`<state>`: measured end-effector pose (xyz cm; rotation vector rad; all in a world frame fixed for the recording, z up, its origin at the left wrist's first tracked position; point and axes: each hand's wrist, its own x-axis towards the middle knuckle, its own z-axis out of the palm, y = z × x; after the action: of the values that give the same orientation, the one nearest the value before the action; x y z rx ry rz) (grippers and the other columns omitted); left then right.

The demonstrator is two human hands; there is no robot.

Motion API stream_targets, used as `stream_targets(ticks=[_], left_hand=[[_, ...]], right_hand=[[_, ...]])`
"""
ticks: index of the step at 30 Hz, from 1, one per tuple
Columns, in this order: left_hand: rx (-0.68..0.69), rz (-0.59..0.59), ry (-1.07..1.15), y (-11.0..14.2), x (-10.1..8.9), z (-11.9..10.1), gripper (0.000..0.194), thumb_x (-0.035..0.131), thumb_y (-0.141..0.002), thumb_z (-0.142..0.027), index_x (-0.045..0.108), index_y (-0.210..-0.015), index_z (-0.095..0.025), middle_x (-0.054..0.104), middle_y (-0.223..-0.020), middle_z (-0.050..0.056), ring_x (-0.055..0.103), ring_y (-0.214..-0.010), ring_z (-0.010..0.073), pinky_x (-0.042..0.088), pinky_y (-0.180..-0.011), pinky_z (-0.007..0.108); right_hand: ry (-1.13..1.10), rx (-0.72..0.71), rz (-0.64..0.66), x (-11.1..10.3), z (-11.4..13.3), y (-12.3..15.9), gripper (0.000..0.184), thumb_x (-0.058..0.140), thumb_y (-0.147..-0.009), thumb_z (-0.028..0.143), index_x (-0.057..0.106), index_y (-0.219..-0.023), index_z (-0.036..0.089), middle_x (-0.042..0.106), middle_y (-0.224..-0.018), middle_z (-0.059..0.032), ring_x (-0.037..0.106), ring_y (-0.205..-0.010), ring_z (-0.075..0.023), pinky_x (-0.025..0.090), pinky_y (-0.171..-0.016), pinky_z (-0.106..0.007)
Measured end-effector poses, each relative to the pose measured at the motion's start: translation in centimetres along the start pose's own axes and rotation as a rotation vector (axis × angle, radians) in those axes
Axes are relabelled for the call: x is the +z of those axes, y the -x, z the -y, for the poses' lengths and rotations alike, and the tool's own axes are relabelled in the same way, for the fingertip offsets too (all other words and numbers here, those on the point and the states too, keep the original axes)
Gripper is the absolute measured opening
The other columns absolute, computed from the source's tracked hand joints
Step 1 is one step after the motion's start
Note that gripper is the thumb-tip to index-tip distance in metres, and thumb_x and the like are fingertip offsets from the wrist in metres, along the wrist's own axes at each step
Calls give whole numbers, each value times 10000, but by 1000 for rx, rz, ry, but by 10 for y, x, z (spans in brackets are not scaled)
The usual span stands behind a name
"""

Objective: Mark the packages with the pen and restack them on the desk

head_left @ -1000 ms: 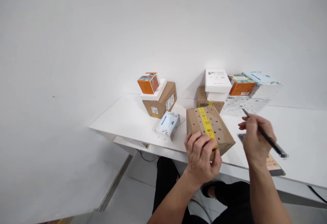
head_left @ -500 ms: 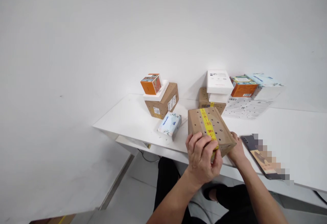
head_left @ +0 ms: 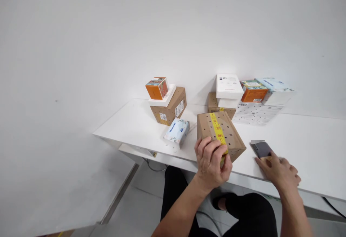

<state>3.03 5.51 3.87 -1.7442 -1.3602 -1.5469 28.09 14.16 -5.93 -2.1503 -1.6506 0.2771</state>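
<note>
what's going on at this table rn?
A person's left hand grips the near end of a taped cardboard box at the front of the white table. The right hand covers part of a phone; whether it's gripping it is unclear. A blue-and-white pack lies left of the box, with stacked boxes behind.

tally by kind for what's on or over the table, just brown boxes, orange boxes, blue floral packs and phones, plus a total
Brown boxes: 3
Orange boxes: 2
Blue floral packs: 2
Phone: 1
Total: 8
</note>
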Motion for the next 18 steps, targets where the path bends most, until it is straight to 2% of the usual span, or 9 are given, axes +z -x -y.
stream_targets(ticks=[5,11,14,16,18], left_hand=[[7,-20,-5,0,0,-1,274,565,-765,-181,569,-1038,-177,620,-983,79,539,-1089,253,433,-974,469],[2,-18,-10,2,0,-1,285,574,-757,-177,568,-1042,-174,616,-998,81,535,-1100,258,435,-979,473],[7,-18,-17,3,1,-1,282,564,-767,-183,566,-1049,-177,618,-997,79,533,-1105,252,444,-972,463],[11,-18,-17,4,1,0,284,561,-767,-184,566,-1052,-174,620,-997,80,531,-1111,252,446,-970,461],[11,-15,-15,4,2,0,287,565,-766,-182,566,-1052,-171,622,-1004,83,526,-1118,253,447,-971,463]], right_hand=[[113,-38,2,-3,2,3,653,432,-783,648,574,-1239,203,552,-1244,-215,448,-1156,-468,375,-836,-655],[53,-12,-8,-14,8,7,637,530,-712,628,627,-1187,215,605,-1183,-214,495,-1090,-487,405,-780,-652],[-188,109,28,-26,14,17,705,607,-651,634,614,-1212,208,639,-1121,-190,552,-1049,-443,445,-808,-604],[-502,232,70,-38,22,29,706,639,-642,613,603,-1226,218,657,-1100,-159,610,-989,-386,494,-795,-541],[-906,301,127,-52,34,43,674,594,-689,607,583,-1246,226,658,-1132,-141,640,-973,-348,530,-777,-510]])
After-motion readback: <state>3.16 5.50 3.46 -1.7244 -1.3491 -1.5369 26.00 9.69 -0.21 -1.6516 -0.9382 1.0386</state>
